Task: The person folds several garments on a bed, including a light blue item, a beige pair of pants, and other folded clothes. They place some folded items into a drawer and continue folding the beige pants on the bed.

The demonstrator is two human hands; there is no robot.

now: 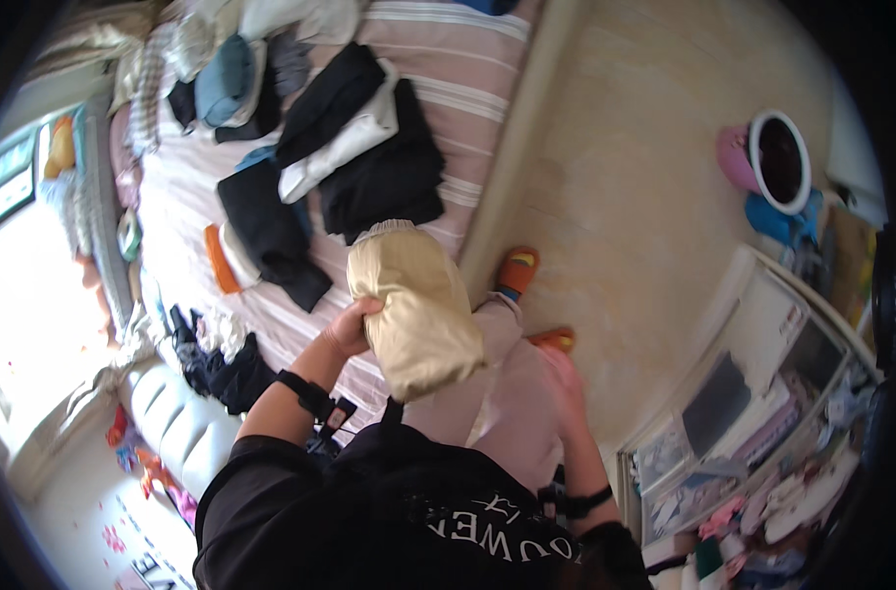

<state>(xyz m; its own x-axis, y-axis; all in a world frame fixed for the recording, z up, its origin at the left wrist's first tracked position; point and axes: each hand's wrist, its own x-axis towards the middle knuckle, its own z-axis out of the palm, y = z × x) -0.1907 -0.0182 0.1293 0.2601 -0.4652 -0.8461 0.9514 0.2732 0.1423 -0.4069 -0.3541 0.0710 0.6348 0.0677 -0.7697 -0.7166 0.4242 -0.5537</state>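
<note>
My left hand (352,328) grips the left edge of a folded beige garment (414,310) with a gathered elastic waistband, its thumb on top. The garment is held over the bed's near edge, close to my lap. My right hand (562,365) is low at the right, beside my leg and apart from the garment; it is blurred, and its fingers cannot be made out. Beyond the garment lie folded black clothes (389,166) with a folded white garment (341,155) between them. Left of these, a folded black garment (271,236) lies partly over white, orange and blue cloth.
A striped pink bedsheet (466,96) covers the bed. Crumpled dark clothes (230,372) lie at its left side, and a blue-grey folded item (226,81) farther back. A pink bin (739,158) stands on the floor at right, near an open storage unit (750,398) filled with clothes.
</note>
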